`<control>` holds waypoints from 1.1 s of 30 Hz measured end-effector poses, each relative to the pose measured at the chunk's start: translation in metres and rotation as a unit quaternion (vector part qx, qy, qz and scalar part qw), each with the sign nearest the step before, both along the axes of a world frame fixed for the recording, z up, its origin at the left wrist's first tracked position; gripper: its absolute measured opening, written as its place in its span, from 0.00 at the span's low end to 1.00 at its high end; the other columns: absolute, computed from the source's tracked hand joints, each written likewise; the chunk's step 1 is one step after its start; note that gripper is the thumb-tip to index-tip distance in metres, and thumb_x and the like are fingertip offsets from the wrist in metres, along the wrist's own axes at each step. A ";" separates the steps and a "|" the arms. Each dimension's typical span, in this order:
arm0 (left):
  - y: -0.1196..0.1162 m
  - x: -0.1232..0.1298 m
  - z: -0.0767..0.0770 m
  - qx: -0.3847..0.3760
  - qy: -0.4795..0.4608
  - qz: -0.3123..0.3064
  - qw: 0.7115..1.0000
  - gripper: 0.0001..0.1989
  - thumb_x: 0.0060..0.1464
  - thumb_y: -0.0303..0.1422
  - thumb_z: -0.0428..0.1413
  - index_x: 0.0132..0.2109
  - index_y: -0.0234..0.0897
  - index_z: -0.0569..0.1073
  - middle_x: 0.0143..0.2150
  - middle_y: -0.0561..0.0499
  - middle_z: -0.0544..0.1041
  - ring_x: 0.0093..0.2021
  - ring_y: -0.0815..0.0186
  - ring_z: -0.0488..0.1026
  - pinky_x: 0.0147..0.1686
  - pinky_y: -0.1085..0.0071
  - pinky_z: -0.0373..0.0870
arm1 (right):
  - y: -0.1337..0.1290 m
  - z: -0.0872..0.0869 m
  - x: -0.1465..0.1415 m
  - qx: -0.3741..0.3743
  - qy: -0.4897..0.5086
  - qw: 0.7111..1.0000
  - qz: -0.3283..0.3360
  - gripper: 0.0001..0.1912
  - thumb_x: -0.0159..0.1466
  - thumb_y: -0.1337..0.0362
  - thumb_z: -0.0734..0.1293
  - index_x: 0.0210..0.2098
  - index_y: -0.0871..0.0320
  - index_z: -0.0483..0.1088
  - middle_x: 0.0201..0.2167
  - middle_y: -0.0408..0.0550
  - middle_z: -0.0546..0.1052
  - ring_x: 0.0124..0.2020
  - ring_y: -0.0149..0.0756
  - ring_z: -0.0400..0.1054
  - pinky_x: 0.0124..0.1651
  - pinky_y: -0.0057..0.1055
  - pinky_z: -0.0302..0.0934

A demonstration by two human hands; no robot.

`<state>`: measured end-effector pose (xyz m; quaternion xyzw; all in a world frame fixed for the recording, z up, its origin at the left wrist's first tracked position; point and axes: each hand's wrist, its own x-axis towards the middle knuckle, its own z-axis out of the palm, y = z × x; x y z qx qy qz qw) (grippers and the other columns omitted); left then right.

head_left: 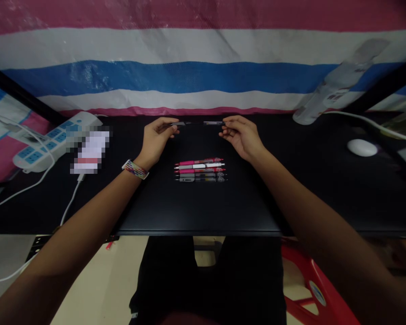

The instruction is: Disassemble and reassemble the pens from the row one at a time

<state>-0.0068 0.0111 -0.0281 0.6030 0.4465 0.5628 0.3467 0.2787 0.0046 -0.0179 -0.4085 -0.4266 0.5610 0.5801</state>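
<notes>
My left hand (158, 137) and my right hand (242, 136) are raised near the back of the black desk, facing each other. Between them runs a slim pen (212, 123), roughly level, each hand pinching one end. Its left part is grey and its right part pale and clear, with a thin dark stretch in the middle; whether it is one piece or two pulled apart I cannot tell. Below the hands, several pens (199, 171) lie side by side in a row, some with pink grips, one white, others grey and clear.
On the left are a power strip (30, 158), a blurred phone (91, 149) and its white cable (70, 201). A clear bottle (325, 97) and a white mouse (362, 147) are on the right. Striped sheeting (203, 76) hangs behind the desk (203, 212). A red stool (325, 289) stands below.
</notes>
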 end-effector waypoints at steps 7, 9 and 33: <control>-0.001 -0.001 0.000 0.010 0.017 0.015 1.000 0.09 0.59 0.33 0.68 0.47 0.40 0.86 0.41 0.46 0.87 0.42 0.61 0.86 0.37 0.70 0.81 | -0.001 0.002 0.000 -0.009 0.009 1.000 -0.006 0.06 0.63 0.70 0.75 0.34 0.52 0.78 0.29 0.40 0.77 0.33 0.31 0.74 0.53 0.37 0.79; -0.001 -0.001 0.001 0.011 0.018 0.016 1.000 0.09 0.59 0.32 0.68 0.47 0.40 0.86 0.42 0.46 0.87 0.42 0.61 0.86 0.37 0.70 0.80 | 0.000 0.002 0.001 -0.010 0.019 1.000 -0.009 0.06 0.63 0.72 0.74 0.34 0.53 0.79 0.29 0.41 0.77 0.33 0.31 0.74 0.52 0.35 0.78; -0.012 0.006 0.007 -0.013 0.035 -0.019 0.999 0.13 0.55 0.34 0.72 0.48 0.38 0.90 0.42 0.45 0.90 0.44 0.59 0.86 0.47 0.65 0.82 | -0.002 -0.005 -0.001 0.027 -0.027 0.998 0.049 0.06 0.59 0.67 0.81 0.36 0.54 0.84 0.32 0.44 0.82 0.35 0.34 0.77 0.53 0.40 0.78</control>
